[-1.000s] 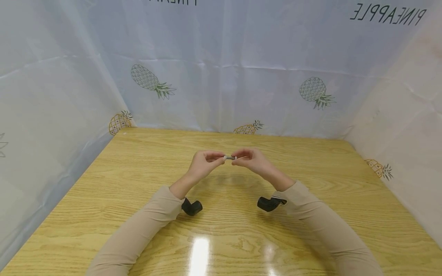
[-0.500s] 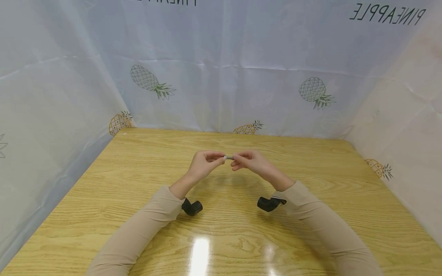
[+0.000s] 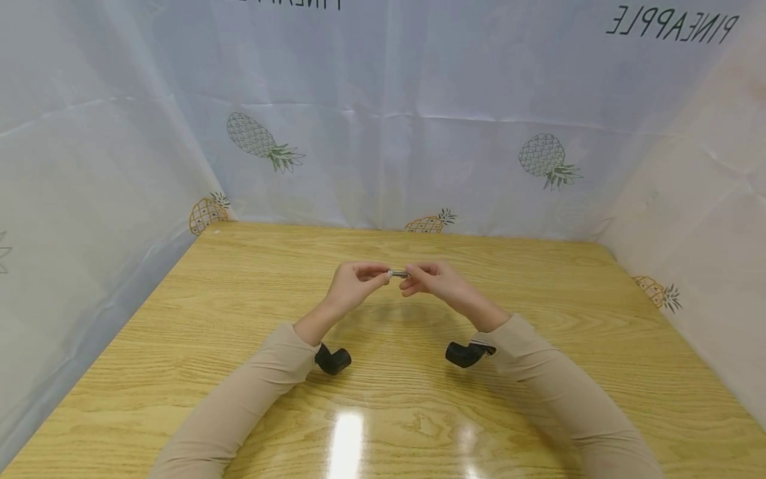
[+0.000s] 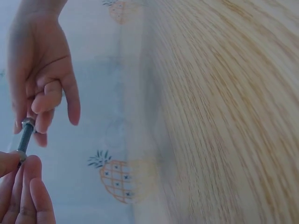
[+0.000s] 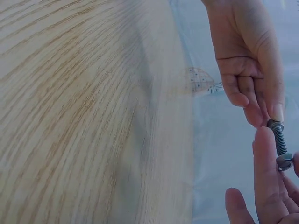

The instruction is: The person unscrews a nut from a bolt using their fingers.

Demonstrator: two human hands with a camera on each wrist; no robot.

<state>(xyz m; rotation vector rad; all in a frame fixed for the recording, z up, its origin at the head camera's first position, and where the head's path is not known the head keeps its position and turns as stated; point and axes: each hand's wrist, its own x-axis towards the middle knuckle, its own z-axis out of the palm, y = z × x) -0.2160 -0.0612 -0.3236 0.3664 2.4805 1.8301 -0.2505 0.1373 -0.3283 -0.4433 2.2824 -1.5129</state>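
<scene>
A small metal bolt (image 5: pixel 280 140) with a threaded shank lies roughly level between both hands, held above the table. My left hand (image 3: pixel 354 287) pinches its head end between thumb and fingers, which cover most of the head. A hex nut (image 5: pixel 284 161) sits on the bolt near the other end. My right hand (image 3: pixel 444 283) has thumb and index finger at the nut, pinching it; its other fingers are loosely bent. In the left wrist view bare thread shows between the left fingertips and the nut (image 4: pixel 29 123).
The wood-grain table (image 3: pixel 395 399) spreads beneath the hands. White cloth with pineapple prints (image 3: pixel 383 166) hangs at the back and both sides. A black curved piece juts out below each sleeve cuff, a left one (image 3: pixel 333 360) and a right one (image 3: pixel 465 354).
The right thumb and fingers have shifted about the nut, the thumb rolling from below up over it and slightly back. The left hand and the bolt have stayed nearly still.
</scene>
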